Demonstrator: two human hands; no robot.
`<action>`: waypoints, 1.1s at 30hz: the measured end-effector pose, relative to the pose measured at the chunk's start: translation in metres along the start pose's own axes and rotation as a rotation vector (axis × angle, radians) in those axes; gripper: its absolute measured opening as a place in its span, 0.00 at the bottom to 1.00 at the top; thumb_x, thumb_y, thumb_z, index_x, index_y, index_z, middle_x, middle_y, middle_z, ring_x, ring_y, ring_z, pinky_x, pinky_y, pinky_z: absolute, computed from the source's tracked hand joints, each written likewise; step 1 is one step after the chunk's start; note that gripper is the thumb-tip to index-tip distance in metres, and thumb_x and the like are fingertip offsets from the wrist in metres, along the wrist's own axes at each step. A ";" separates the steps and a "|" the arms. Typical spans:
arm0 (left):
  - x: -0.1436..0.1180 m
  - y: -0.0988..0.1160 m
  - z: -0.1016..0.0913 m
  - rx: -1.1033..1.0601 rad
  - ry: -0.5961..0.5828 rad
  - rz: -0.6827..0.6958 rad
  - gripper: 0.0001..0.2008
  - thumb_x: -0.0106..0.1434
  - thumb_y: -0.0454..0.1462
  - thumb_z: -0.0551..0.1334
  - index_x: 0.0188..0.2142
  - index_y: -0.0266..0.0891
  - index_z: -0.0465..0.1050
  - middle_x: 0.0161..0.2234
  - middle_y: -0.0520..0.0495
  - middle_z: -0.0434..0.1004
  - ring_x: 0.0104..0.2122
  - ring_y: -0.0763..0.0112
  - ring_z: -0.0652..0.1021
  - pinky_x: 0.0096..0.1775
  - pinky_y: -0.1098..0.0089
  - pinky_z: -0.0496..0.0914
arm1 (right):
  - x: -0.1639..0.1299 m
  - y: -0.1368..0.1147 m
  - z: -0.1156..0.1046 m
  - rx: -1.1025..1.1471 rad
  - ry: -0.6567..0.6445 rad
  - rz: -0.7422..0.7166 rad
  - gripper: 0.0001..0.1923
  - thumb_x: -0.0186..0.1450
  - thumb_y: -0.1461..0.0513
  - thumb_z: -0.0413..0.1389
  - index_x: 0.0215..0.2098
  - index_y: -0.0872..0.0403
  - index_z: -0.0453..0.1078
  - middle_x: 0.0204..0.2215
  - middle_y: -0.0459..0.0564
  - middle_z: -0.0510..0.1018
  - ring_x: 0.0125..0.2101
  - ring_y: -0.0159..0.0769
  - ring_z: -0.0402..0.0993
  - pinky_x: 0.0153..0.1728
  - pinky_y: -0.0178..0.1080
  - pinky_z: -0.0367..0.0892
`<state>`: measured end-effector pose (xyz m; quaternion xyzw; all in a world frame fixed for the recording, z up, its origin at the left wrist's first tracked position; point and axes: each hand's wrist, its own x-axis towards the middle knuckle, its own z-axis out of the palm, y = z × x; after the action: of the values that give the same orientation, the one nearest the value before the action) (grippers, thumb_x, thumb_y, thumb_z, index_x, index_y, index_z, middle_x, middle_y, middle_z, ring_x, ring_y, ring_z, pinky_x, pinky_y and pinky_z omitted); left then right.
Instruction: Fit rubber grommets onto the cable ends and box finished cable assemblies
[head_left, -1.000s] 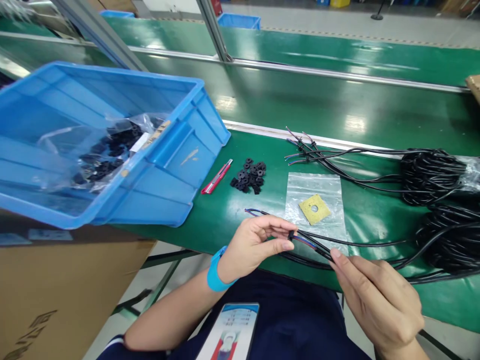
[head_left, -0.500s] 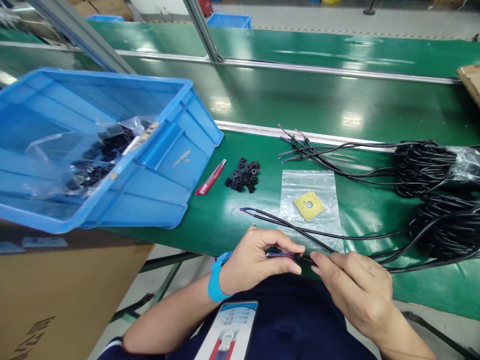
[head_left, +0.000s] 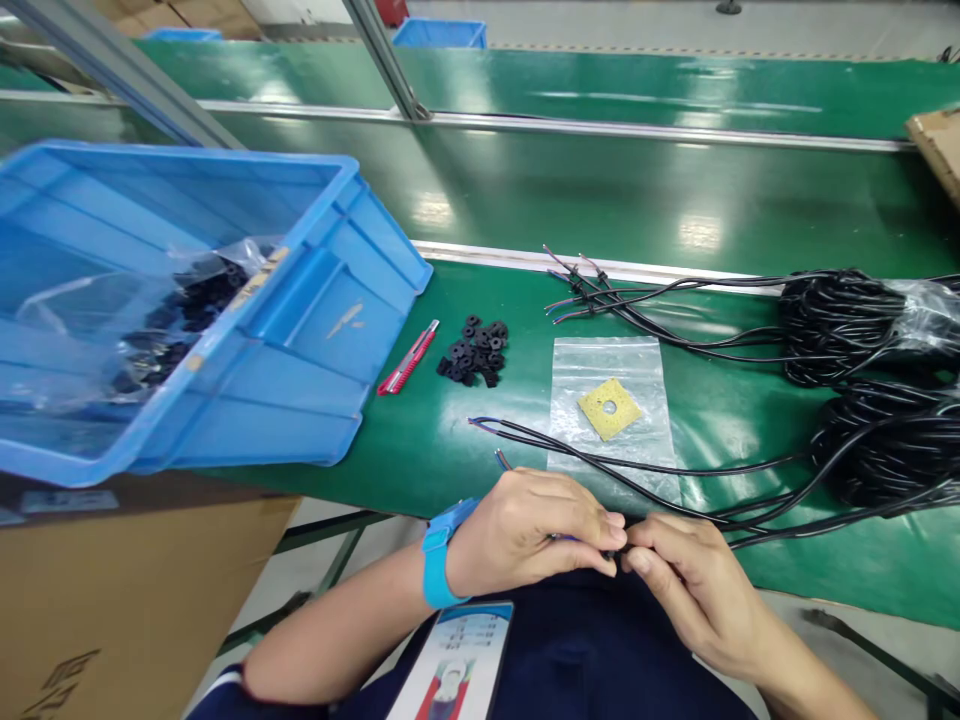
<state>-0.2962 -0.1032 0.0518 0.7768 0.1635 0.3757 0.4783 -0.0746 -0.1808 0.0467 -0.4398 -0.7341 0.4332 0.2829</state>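
Note:
In front of my body, my left hand (head_left: 540, 525) is closed in a pinch on a small black piece (head_left: 611, 554) at the end of a black cable. A bit of blue wire shows under its fingers. Close against it, my right hand (head_left: 690, 575) pinches the same cable, which is mostly hidden by the fingers. Beyond the hands lie other black cables (head_left: 585, 452) with bare coloured wire ends. A pile of small black grommet-like parts (head_left: 476, 350) sits on the green table (head_left: 420, 440). Farther back, several cables (head_left: 637, 315) carry similar black pieces near their ends.
A blue bin (head_left: 300, 370) with bagged black parts stands at left, above a cardboard box (head_left: 150, 590). A red utility knife (head_left: 409, 358) lies beside it. A yellow square pad (head_left: 610, 408) rests on a clear plastic bag (head_left: 574, 365). Cable coils (head_left: 840, 325) lie at right.
My hands have drawn closer together, the right hand's fingers now curled tighter by the left fingertips. The left hand has turned and covers more of the wires. The view has shifted slightly.

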 end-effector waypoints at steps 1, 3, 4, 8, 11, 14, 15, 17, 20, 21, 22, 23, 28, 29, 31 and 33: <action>0.001 -0.001 0.000 -0.001 -0.021 0.006 0.05 0.63 0.31 0.70 0.39 0.34 0.80 0.35 0.42 0.86 0.39 0.65 0.86 0.44 0.72 0.81 | 0.000 0.001 0.000 0.021 -0.012 0.016 0.11 0.76 0.61 0.47 0.35 0.52 0.64 0.25 0.41 0.66 0.26 0.26 0.63 0.29 0.32 0.57; 0.002 -0.003 0.000 -0.002 -0.056 0.010 0.05 0.63 0.31 0.70 0.40 0.34 0.80 0.35 0.42 0.86 0.40 0.66 0.86 0.44 0.72 0.80 | 0.000 0.003 0.000 0.057 -0.028 0.036 0.11 0.76 0.61 0.47 0.34 0.52 0.64 0.25 0.41 0.66 0.26 0.26 0.63 0.30 0.31 0.58; 0.002 -0.004 0.000 -0.006 -0.064 0.008 0.05 0.63 0.31 0.70 0.40 0.34 0.80 0.35 0.42 0.87 0.40 0.66 0.86 0.45 0.72 0.80 | 0.001 0.003 0.000 0.072 -0.030 0.040 0.12 0.76 0.61 0.47 0.34 0.52 0.63 0.25 0.41 0.66 0.27 0.26 0.63 0.30 0.31 0.57; 0.003 -0.010 0.005 -0.072 -0.080 -0.065 0.05 0.63 0.33 0.70 0.40 0.36 0.82 0.36 0.43 0.87 0.40 0.65 0.86 0.46 0.72 0.80 | 0.003 0.005 0.000 0.095 -0.008 0.019 0.12 0.76 0.61 0.47 0.33 0.52 0.62 0.25 0.41 0.65 0.26 0.26 0.62 0.29 0.31 0.57; 0.005 -0.013 0.008 -0.105 -0.089 -0.141 0.05 0.64 0.36 0.70 0.39 0.39 0.83 0.36 0.44 0.87 0.39 0.65 0.86 0.44 0.71 0.80 | 0.003 0.007 0.002 0.075 0.035 0.005 0.13 0.76 0.62 0.47 0.32 0.52 0.62 0.24 0.41 0.64 0.25 0.27 0.62 0.28 0.32 0.57; 0.006 -0.017 0.010 -0.066 -0.089 -0.174 0.09 0.65 0.38 0.70 0.44 0.41 0.83 0.36 0.44 0.87 0.36 0.65 0.86 0.41 0.70 0.80 | 0.005 0.010 0.005 0.031 0.114 -0.011 0.15 0.76 0.62 0.47 0.30 0.52 0.61 0.22 0.41 0.63 0.24 0.27 0.61 0.26 0.32 0.56; 0.006 -0.019 0.011 -0.044 -0.079 -0.176 0.13 0.64 0.39 0.70 0.48 0.41 0.83 0.36 0.44 0.87 0.35 0.66 0.86 0.40 0.71 0.80 | 0.006 0.011 0.006 0.014 0.133 -0.021 0.15 0.76 0.62 0.47 0.30 0.52 0.61 0.22 0.41 0.64 0.24 0.27 0.61 0.26 0.32 0.57; 0.004 -0.022 0.012 -0.013 -0.038 -0.187 0.22 0.62 0.39 0.72 0.55 0.41 0.78 0.37 0.45 0.87 0.35 0.67 0.86 0.41 0.72 0.80 | 0.009 0.014 0.008 -0.023 0.152 -0.035 0.15 0.76 0.62 0.47 0.29 0.52 0.62 0.22 0.41 0.65 0.23 0.27 0.62 0.26 0.32 0.57; -0.003 -0.028 0.015 -0.041 0.027 -0.253 0.37 0.60 0.39 0.74 0.67 0.44 0.66 0.40 0.46 0.87 0.39 0.66 0.86 0.47 0.71 0.79 | 0.013 0.016 0.010 -0.100 0.190 -0.052 0.15 0.76 0.62 0.47 0.30 0.52 0.62 0.22 0.41 0.66 0.23 0.26 0.63 0.25 0.32 0.58; -0.006 -0.029 0.016 -0.077 0.046 -0.286 0.41 0.60 0.39 0.74 0.69 0.45 0.61 0.40 0.47 0.87 0.40 0.66 0.86 0.48 0.70 0.79 | 0.014 0.016 0.010 -0.127 0.207 -0.062 0.14 0.76 0.62 0.47 0.31 0.52 0.63 0.23 0.41 0.66 0.22 0.26 0.63 0.25 0.31 0.58; -0.009 -0.030 0.016 -0.120 0.068 -0.318 0.44 0.59 0.39 0.74 0.71 0.45 0.57 0.40 0.47 0.87 0.40 0.66 0.86 0.49 0.69 0.79 | 0.016 0.016 0.011 -0.152 0.217 -0.077 0.13 0.76 0.62 0.47 0.32 0.53 0.64 0.23 0.41 0.67 0.22 0.26 0.63 0.25 0.31 0.59; -0.011 -0.031 0.017 -0.163 0.087 -0.353 0.47 0.59 0.39 0.75 0.72 0.44 0.54 0.40 0.46 0.87 0.40 0.65 0.86 0.50 0.68 0.79 | 0.017 0.015 0.011 -0.183 0.226 -0.099 0.12 0.76 0.62 0.47 0.34 0.53 0.65 0.24 0.42 0.68 0.23 0.26 0.64 0.25 0.31 0.59; -0.016 -0.028 0.008 -0.351 0.214 -0.439 0.45 0.49 0.45 0.79 0.64 0.41 0.67 0.48 0.38 0.84 0.46 0.58 0.85 0.49 0.64 0.79 | 0.026 0.011 0.012 -0.429 0.318 -0.216 0.09 0.76 0.63 0.48 0.40 0.54 0.69 0.25 0.44 0.71 0.24 0.28 0.66 0.26 0.32 0.62; -0.016 -0.027 0.005 -0.347 0.240 -0.441 0.39 0.49 0.45 0.79 0.59 0.39 0.73 0.47 0.38 0.84 0.45 0.59 0.85 0.46 0.66 0.80 | 0.028 0.010 0.013 -0.468 0.331 -0.230 0.08 0.76 0.63 0.48 0.41 0.54 0.69 0.25 0.45 0.71 0.24 0.29 0.66 0.26 0.33 0.63; -0.015 -0.025 -0.001 -0.276 0.263 -0.410 0.23 0.53 0.44 0.77 0.46 0.37 0.81 0.40 0.41 0.86 0.38 0.64 0.85 0.41 0.70 0.79 | 0.032 0.008 0.013 -0.515 0.328 -0.255 0.07 0.75 0.64 0.49 0.42 0.55 0.69 0.27 0.46 0.73 0.25 0.30 0.67 0.27 0.33 0.64; -0.014 -0.024 -0.005 -0.196 0.258 -0.344 0.14 0.56 0.43 0.76 0.39 0.38 0.84 0.34 0.43 0.85 0.33 0.68 0.84 0.38 0.71 0.78 | 0.036 0.005 0.014 -0.536 0.312 -0.274 0.07 0.75 0.64 0.49 0.42 0.55 0.69 0.27 0.46 0.73 0.25 0.30 0.67 0.26 0.34 0.63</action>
<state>-0.3071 -0.0969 0.0264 0.6329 0.3158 0.3988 0.5837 -0.0995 -0.1531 0.0373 -0.4567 -0.8220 0.1100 0.3218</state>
